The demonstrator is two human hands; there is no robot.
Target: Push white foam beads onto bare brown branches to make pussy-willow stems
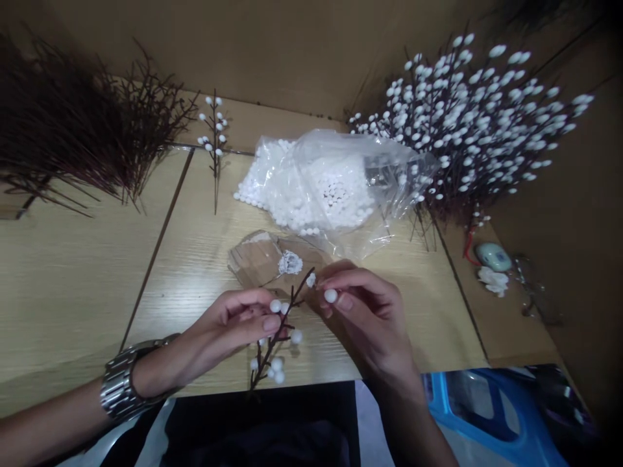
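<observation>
A dark brown artificial twig point(277, 333) with several white balls on its side shoots is pinched in my left hand point(243, 321), tilted up to the right. My right hand point(367, 305) holds a white ball point(331, 296) between thumb and forefinger, a little apart from the twig's upper end. A dab of white paste point(311, 279) sits beside that end. Behind the twig lies a piece of cardboard point(253, 259) with a white blob of paste point(291, 263) on it. Farther back, a clear plastic bag point(335, 175) spills many white balls.
Bare brown twigs point(97, 130) are heaped at the back left. One finished-looking twig with balls point(215, 139) lies alone beside them. A big bunch of white-balled twigs point(467, 123) fills the back right. A pale green rounded object point(493, 257) and a blue plastic stool-like item point(477, 415) are at the right.
</observation>
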